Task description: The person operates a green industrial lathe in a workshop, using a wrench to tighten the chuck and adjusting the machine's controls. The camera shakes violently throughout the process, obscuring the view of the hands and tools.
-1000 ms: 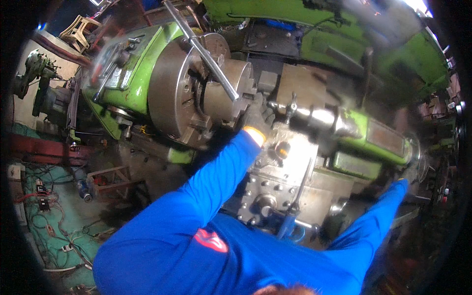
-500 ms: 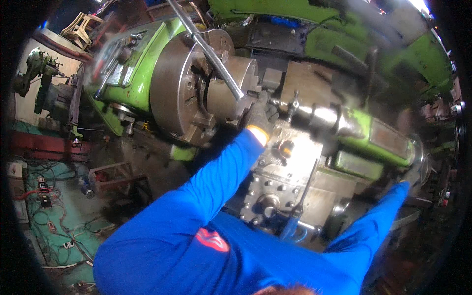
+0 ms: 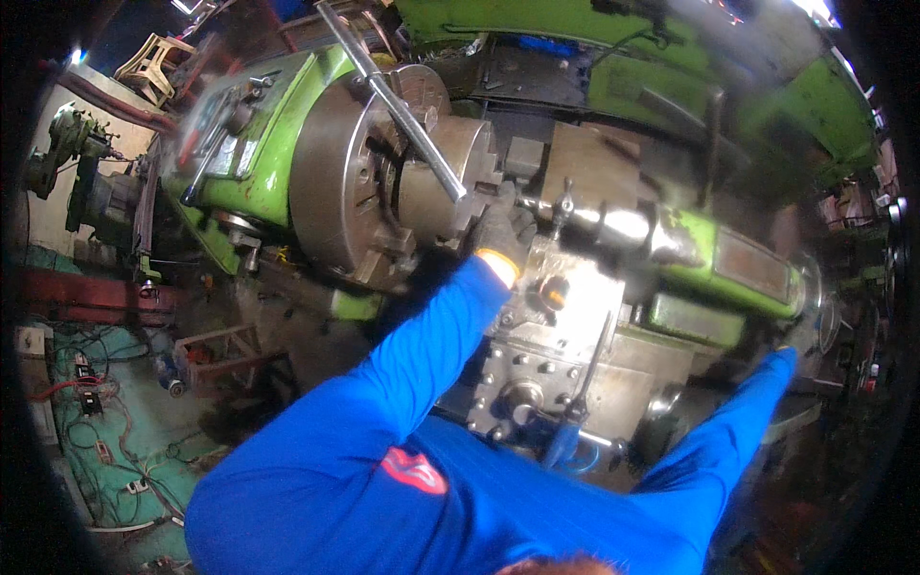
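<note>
My left hand (image 3: 500, 228), in a dark grey glove with a yellow cuff, is at the gap between the lathe chuck (image 3: 443, 177) and the shiny tailstock quill (image 3: 625, 223). Its fingers look curled; whatever lies inside them is hidden. A long steel bar (image 3: 414, 123) slants across the chuck, its lower end just above this hand. Far to the right, my right hand (image 3: 803, 333) closes on the rim of the tailstock handwheel (image 3: 816, 299); its fingers are small and dim. The green tailstock (image 3: 733, 259) stands between the hands.
Below the quill sits a bolted tool post (image 3: 527, 388) with a long lever handle (image 3: 596, 356). A large faceplate (image 3: 331, 177) turns toward the green headstock (image 3: 273, 144) at left. Cables (image 3: 125, 446) and a rusty metal frame (image 3: 218, 356) lie on the green floor.
The whole view has shifted slightly, with the machine a little further left. My left hand stays beside the chuck and my right hand stays at the handwheel.
</note>
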A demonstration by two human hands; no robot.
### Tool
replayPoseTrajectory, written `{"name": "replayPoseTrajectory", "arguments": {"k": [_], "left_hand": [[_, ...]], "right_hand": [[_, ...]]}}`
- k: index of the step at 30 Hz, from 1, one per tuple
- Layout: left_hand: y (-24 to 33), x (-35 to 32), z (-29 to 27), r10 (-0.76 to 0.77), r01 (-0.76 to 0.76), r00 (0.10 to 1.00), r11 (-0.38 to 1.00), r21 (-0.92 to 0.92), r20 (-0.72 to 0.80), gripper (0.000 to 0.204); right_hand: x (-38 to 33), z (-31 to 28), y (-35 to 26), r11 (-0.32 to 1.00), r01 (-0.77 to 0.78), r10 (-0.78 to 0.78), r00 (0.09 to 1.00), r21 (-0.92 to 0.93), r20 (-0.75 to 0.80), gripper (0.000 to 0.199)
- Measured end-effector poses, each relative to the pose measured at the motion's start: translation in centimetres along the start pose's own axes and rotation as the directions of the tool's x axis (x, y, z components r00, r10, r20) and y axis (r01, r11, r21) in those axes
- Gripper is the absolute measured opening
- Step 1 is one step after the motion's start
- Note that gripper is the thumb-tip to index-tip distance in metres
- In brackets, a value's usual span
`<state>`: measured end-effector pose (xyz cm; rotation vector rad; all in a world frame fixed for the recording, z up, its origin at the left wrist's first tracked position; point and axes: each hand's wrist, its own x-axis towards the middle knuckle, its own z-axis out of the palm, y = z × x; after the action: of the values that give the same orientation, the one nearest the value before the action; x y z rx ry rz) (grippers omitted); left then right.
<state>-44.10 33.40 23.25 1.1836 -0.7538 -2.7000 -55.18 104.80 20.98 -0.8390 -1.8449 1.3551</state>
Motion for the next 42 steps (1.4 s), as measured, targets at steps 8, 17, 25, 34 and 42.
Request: {"name": "replayPoseTrajectory", "arguments": {"k": [8,17,25,34,42], "left_hand": [[-0.5,0.8,-0.8,0.030,-0.030,0.994,1.000,0.000,0.105,0.035],[-0.6,1.3,-0.7,0.000,-0.003,0.999,0.999,0.051,0.055,0.043],[-1.1,3.7,-3.0,0.034,-0.039,0.989,0.999,0.035,0.144,0.038],[-0.2,0.6,0.0,-0.010,0.012,0.999,0.998,0.066,-0.031,0.030],[-0.9,2.3,-1.5,-0.038,0.037,0.999,0.999,0.028,0.035,0.030]], "right_hand": [[0.0,-1.5,-1.3,0.976,-0.155,0.170,0.981,-0.153,0.096,0.079],[-1.8,-1.4,-2.9,0.988,-0.155,0.154,0.980,0.003,0.125,0.077],[-3.1,-0.7,-2.5,0.995,-0.093,0.097,0.990,-0.046,0.101,0.078],[0.9,-1.5,-0.2,0.994,-0.055,0.068,0.987,-0.091,0.147,0.080],[-1.3,-2.6,-1.9,0.988,-0.153,0.155,0.981,-0.026,0.117,0.070]]}}
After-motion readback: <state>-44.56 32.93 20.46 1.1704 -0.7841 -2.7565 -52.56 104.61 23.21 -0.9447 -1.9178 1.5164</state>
